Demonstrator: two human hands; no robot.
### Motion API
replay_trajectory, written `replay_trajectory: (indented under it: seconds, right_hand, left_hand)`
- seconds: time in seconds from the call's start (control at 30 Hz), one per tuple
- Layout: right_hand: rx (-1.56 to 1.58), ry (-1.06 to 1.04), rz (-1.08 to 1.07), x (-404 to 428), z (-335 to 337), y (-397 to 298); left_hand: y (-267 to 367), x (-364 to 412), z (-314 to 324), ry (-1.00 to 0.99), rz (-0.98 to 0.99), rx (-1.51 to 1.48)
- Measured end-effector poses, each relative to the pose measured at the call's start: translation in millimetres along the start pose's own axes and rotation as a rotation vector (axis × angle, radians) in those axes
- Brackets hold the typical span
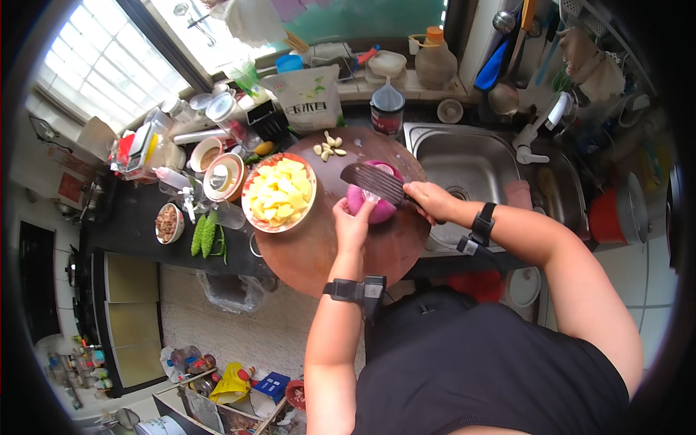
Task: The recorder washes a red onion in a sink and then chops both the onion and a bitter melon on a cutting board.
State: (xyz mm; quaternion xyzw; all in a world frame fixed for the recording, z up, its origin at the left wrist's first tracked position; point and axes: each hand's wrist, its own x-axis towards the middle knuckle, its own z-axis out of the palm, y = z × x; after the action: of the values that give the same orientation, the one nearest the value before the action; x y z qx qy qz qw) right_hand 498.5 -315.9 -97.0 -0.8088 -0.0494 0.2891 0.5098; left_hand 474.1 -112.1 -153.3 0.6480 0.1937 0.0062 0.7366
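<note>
My right hand (432, 201) grips the handle of a dark-bladed kitchen knife (375, 182). Its broad blade lies over a purple bowl (380, 213) on the round wooden chopping board (293, 261). With thumb and fingers, my left hand (353, 220) holds something small and pale at the blade's lower edge, above the bowl; what it is cannot be told. Peeled garlic cloves (329, 147) lie near the board's far edge. A patterned bowl heaped with cut yellow potato pieces (280, 193) stands on the board's left part.
Right of the board is a steel sink (462, 163) with a faucet (535, 133). Bitter melons (204, 236), a small bowl of meat (169, 223) and stacked bowls (224, 176) stand on the left. Behind the board are a white bag (307, 98) and a jar with a funnel (387, 109).
</note>
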Motion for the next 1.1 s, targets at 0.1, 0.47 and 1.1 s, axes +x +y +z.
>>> replay_trajectory:
  seconds: [0.1,0.47,1.1]
  right_hand:
    - [-0.071,0.023,-0.033,-6,7,-9]
    - [-0.037,0.031,-0.114,-5,10,3]
    - [-0.052,0.327,-0.468,-69,-15,-23]
  left_hand:
    - [11,-6,3,0.08,0.085,0.366]
    - [56,-33,-22,0.096,0.333,0.873]
    - [52,-10,-6,0.025,0.819,1.264]
